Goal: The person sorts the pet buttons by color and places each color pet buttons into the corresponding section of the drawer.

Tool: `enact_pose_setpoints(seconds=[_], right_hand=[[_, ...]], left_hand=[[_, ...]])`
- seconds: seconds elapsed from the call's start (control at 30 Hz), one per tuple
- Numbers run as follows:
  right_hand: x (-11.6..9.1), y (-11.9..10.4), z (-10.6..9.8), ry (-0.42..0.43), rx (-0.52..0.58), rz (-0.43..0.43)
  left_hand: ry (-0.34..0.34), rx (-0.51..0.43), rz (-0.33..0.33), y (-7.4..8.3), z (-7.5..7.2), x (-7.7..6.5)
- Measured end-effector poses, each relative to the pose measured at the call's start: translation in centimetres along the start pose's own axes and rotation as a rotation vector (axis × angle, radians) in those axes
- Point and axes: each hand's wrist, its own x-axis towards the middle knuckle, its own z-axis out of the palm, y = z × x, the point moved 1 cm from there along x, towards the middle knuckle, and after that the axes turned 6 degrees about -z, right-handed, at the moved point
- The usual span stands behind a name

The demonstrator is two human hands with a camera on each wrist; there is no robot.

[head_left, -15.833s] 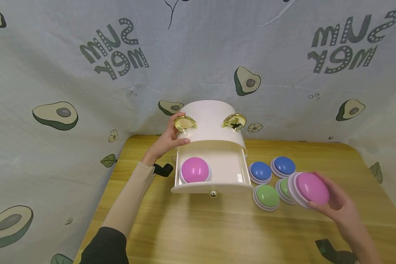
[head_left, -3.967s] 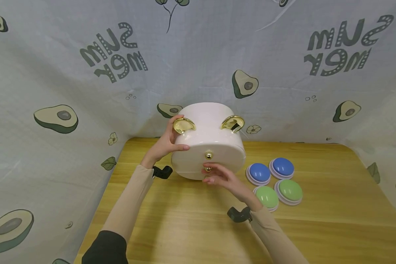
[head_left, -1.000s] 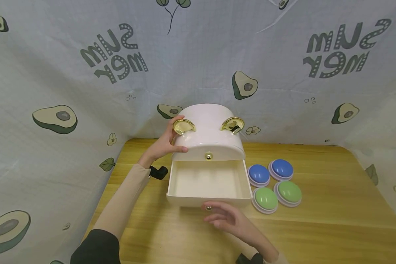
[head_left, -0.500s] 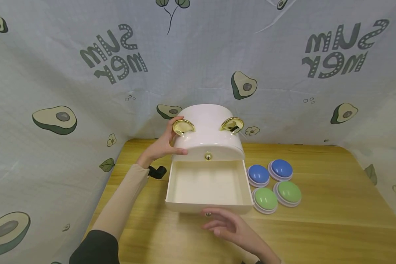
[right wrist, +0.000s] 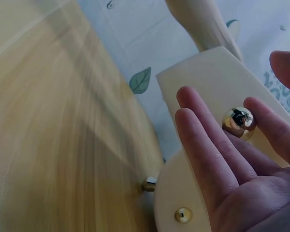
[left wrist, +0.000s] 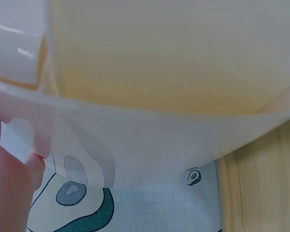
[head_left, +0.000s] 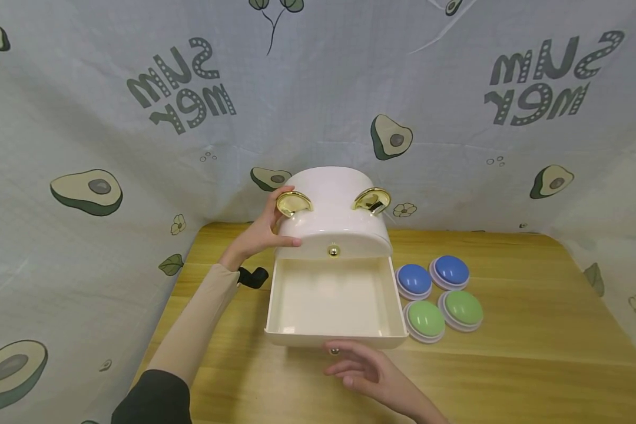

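A white rounded storage box (head_left: 334,188) with two gold ear-shaped pieces stands at the back middle of the table. My left hand (head_left: 259,235) grips its left side, thumb on the front and fingers behind the left ear piece. Below the closed top drawer, with its gold knob (head_left: 333,250), a lower drawer (head_left: 331,303) is pulled far out and bare inside. My right hand (head_left: 368,371) is at that drawer's front. In the right wrist view its gold knob (right wrist: 239,123) sits pinched between index and middle fingers, the thumb held apart.
Right of the drawer lie two blue domed buttons (head_left: 452,269) and two green domed buttons (head_left: 463,307) on white bases, the nearer ones close to the drawer's side. The wooden table (head_left: 530,347) ends at a printed cloth (head_left: 318,76) behind the box.
Earlier my right hand held a pink domed button and the top drawer was out with another. That drawer is now closed, the pink buttons out of sight, and the lower drawer pulled towards me.
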Motion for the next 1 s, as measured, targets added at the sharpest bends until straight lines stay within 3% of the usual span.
enact_pose_setpoints(seconds=[0.53,1.0], right_hand=[[-0.06,0.45,-0.3,-0.017,-0.035,-0.098],[-0.2,0.4,-0.47,0.023,-0.025,-0.002]], left_hand=[[0.01,-0.032,-0.043,-0.2,-0.13,0.05],[0.008,-0.046,-0.035,-0.15,0.0,-0.02]])
